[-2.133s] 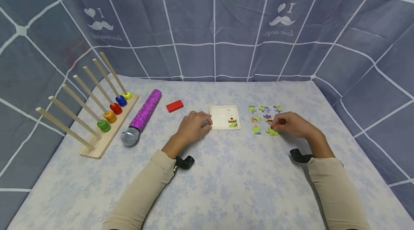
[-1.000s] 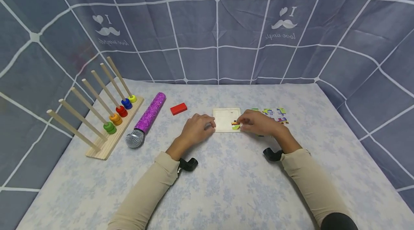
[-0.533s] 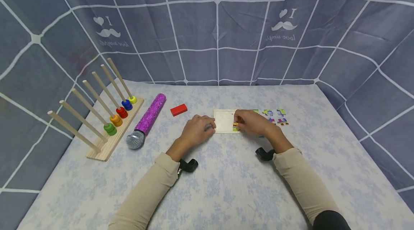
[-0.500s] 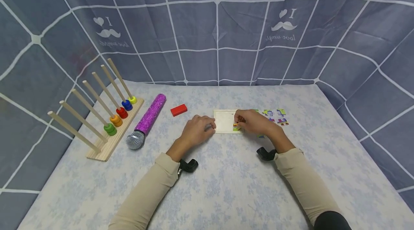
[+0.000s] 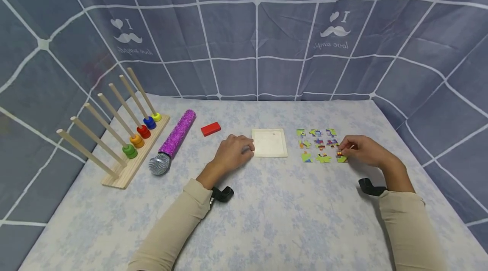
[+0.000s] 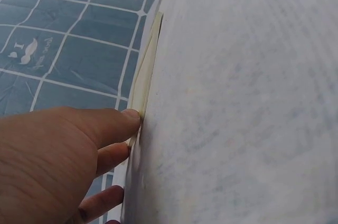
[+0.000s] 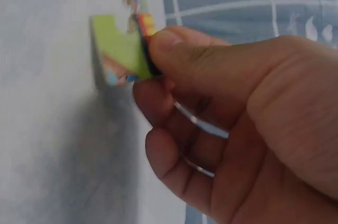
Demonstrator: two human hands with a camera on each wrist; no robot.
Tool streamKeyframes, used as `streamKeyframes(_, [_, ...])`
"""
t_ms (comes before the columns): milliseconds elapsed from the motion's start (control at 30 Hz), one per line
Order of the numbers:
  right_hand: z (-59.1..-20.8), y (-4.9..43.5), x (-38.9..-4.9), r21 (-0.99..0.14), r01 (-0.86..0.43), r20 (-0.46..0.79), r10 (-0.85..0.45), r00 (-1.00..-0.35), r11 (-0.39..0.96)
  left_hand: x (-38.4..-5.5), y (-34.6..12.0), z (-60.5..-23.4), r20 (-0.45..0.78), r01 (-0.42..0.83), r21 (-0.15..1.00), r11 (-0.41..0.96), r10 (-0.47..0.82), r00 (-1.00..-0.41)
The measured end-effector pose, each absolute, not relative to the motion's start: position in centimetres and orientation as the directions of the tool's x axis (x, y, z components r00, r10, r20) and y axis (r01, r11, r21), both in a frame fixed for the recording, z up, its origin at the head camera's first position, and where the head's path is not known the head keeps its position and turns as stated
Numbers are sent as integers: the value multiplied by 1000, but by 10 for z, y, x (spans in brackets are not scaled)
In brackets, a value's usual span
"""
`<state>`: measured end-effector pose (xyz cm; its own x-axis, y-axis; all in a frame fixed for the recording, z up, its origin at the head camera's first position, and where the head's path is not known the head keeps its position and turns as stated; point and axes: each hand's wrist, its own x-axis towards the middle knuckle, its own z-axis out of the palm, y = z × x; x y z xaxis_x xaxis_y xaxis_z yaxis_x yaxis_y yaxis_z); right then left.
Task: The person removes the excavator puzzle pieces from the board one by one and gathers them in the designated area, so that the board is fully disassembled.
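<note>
The left hand holds the left edge of a shallow square wooden puzzle tray. In the left wrist view its thumb lies at the tray's rim, with fingertips just below. Over to the right, the right hand pinches a green jigsaw puzzle piece between thumb and finger, at the lower right corner of the laid-out pieces. The right wrist view has this piece tilted, with a red and yellow patch beside the thumb. Several other jigsaw pieces lie in rows left of that hand.
Left on the patterned tablecloth stand a wooden peg rack with coloured rings and a purple glitter microphone. A red block lies behind the left hand. A grey-blue curtain hangs behind.
The right hand has taken the puzzle piece out of the tray's lower right corner and carried it right to the other pieces. The left hand has stayed at the tray's edge.
</note>
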<state>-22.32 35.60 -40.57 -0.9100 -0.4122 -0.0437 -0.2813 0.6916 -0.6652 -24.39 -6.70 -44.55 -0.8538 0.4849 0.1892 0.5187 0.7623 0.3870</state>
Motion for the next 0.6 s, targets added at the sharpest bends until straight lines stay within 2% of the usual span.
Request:
streamKeyframes(167, [-415,359,-232,-619,-332,-2,-424,-906,712,-245,-69,-443,178,513,397,761,484,-857])
streamKeyframes(400, [-420,356,-233,-501,-310,9,-353,-936,808,-245,-67,-444,169,509,395,765,484,-859])
streamKeyframes(600, [-421,360,-231,-521,-290,14,-332,-943,803,-252,-65,-449,194,516,456,726,485,-853])
